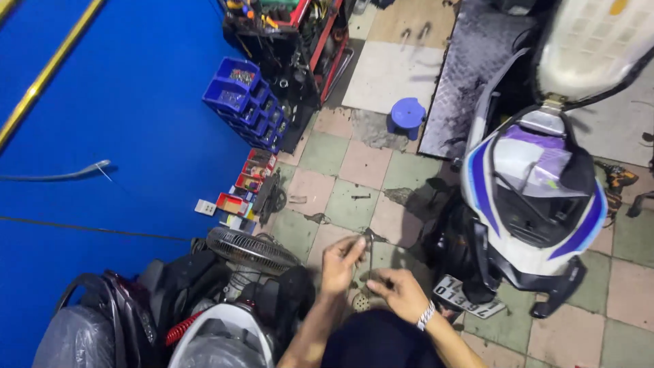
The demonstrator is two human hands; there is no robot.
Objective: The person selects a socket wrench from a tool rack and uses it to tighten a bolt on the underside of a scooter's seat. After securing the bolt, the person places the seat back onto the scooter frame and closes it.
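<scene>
Holding a thin dark tool upright at lower centre of the frame, left hand pinching its upper end, right hand curled narrow near its lower part, grip unclear. Looking slim, metallic, blurred; judging by this, steadying it before use, calling for a firmer two-handed grip above the tiled floor beside the scooter.

The floor is laid in worn pink, green and pale tiles, stained dark at mid-frame. A small blue stool stands on it near the top centre, beside a dark chequer-plate ramp. Blue parts bins are stacked at upper left. A scooter stands on the right, a fan at lower left.
</scene>
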